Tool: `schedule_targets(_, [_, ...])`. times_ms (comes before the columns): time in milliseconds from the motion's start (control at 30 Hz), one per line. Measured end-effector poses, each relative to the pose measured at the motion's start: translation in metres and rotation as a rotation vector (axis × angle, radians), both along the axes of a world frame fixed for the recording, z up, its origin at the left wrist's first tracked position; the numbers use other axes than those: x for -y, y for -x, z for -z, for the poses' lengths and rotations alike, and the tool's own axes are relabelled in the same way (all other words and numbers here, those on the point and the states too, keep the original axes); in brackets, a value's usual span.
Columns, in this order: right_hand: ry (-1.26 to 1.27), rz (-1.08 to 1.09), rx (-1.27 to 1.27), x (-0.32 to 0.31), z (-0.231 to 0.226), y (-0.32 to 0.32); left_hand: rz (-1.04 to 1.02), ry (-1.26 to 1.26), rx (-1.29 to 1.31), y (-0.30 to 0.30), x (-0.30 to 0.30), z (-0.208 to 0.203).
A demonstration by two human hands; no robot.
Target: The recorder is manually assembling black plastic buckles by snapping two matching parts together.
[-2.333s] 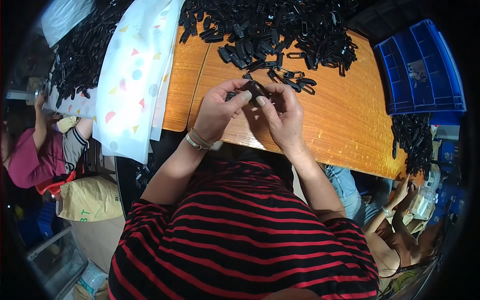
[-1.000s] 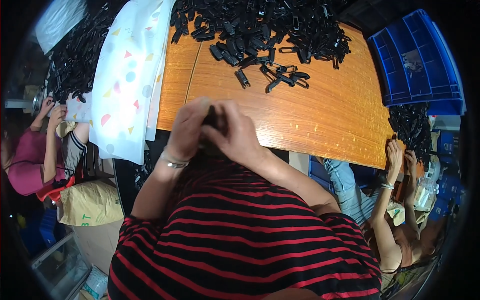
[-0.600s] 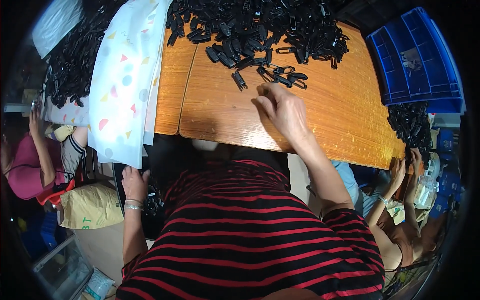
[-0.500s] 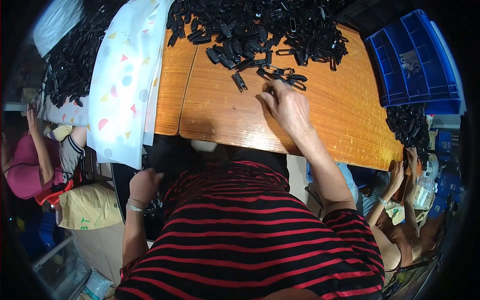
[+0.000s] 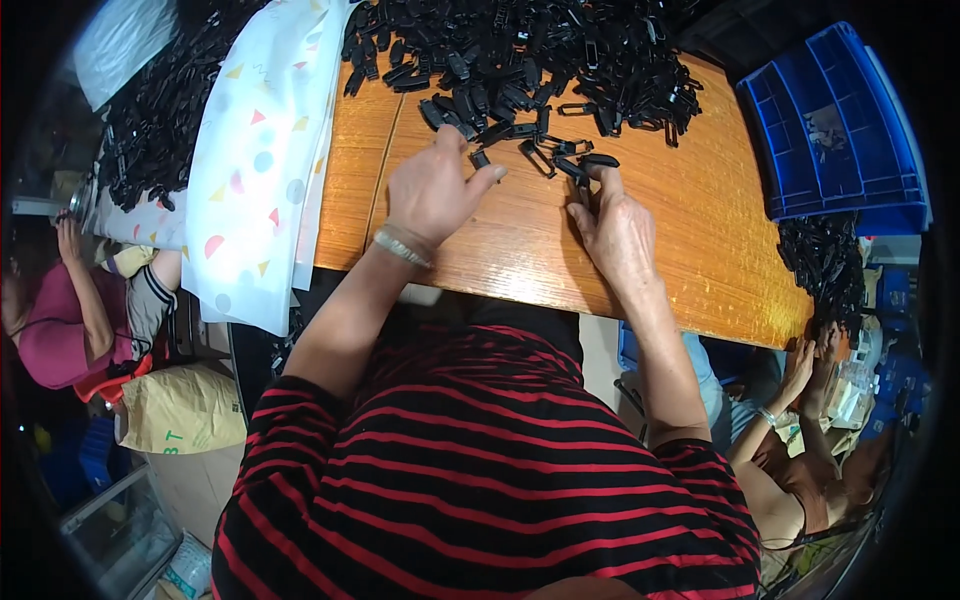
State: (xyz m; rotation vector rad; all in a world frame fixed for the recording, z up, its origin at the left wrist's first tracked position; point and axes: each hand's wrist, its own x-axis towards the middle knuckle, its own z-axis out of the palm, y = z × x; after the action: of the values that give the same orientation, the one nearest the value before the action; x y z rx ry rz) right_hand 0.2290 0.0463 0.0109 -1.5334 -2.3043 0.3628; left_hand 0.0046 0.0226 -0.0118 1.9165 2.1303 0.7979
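A heap of small black plastic buckle-like parts (image 5: 520, 60) covers the far side of the wooden table (image 5: 480, 250). My left hand (image 5: 430, 190) is over the table with its thumb apart from the fingers. Between thumb and fingertips, on the wood, lies a single black plastic part (image 5: 481, 160); no firm grasp on it shows. To its right, my right hand (image 5: 620, 230) pinches another black plastic part (image 5: 583, 178) at the near edge of the heap. My fingers partly hide that part. Several loose frame-shaped parts (image 5: 538, 158) lie beside it.
White patterned plastic sheeting (image 5: 245, 180) hangs over the table's left side. A blue crate (image 5: 835, 130) stands at the right, above another black heap (image 5: 820, 260). Co-workers' hands show at far left (image 5: 68, 238) and lower right (image 5: 800, 370). A paper sack (image 5: 185, 408) sits lower left.
My left hand has risen from beside my lap to the table, near the single black part. My right hand has shifted slightly right and nearer, now with a black plastic part in its fingers.
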Motion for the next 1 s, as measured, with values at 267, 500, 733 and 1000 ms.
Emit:
schedule_targets(267, [0.013, -0.048, -0.188, 0.006, 0.014, 0.009, 0.000, 0.146, -0.097, -0.004, -0.012, 0.003])
schedule_targets(500, [0.036, -0.106, -0.537, 0.024, 0.026, 0.052, 0.060, 0.135, 1.216, -0.002, 0.010, 0.021])
schedule_targets(733, [-0.046, -0.096, -0.642, 0.034, 0.027, 0.070, 0.102, 0.192, 1.411, -0.005, 0.027, 0.003])
schedule_targets(1000, [0.276, -0.055, -0.990, 0.033, 0.018, 0.069, 0.350, 0.184, 1.604, -0.001, 0.030, 0.006])
